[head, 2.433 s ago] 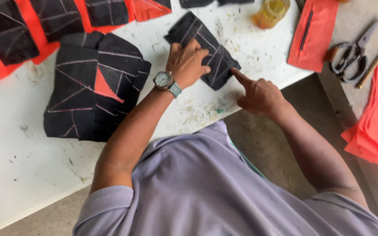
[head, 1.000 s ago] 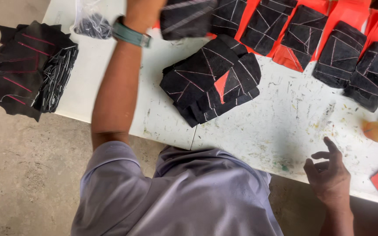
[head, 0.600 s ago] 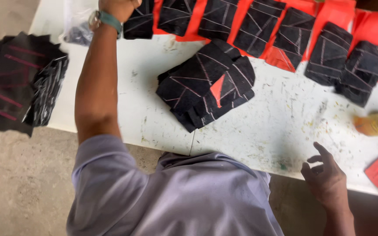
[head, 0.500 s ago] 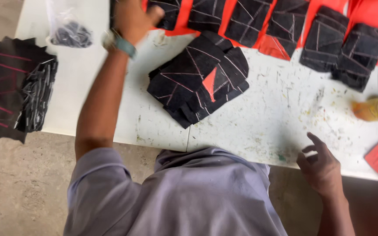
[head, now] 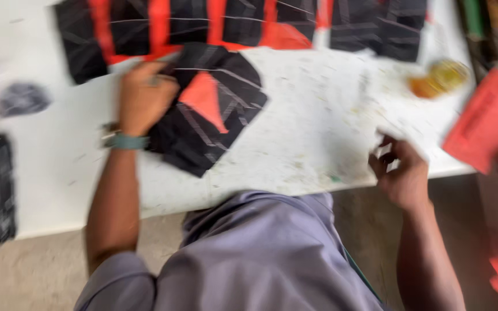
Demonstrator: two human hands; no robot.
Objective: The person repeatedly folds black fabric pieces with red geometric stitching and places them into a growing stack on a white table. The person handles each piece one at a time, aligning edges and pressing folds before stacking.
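White table [head: 318,115] — black fabric pieces [head: 214,109], red sheet [head: 482,118], yellowish jar [head: 442,78]

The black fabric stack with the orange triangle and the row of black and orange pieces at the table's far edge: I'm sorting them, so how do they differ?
The black fabric stack with the orange triangle lies mid-table, piled and turned at an angle; the row of black and orange fabric pieces is spread side by side along the far edge. The left hand rests on the stack; no hand touches the row. The stack shows one orange triangle, the row several orange strips. Both are black with pale lines.
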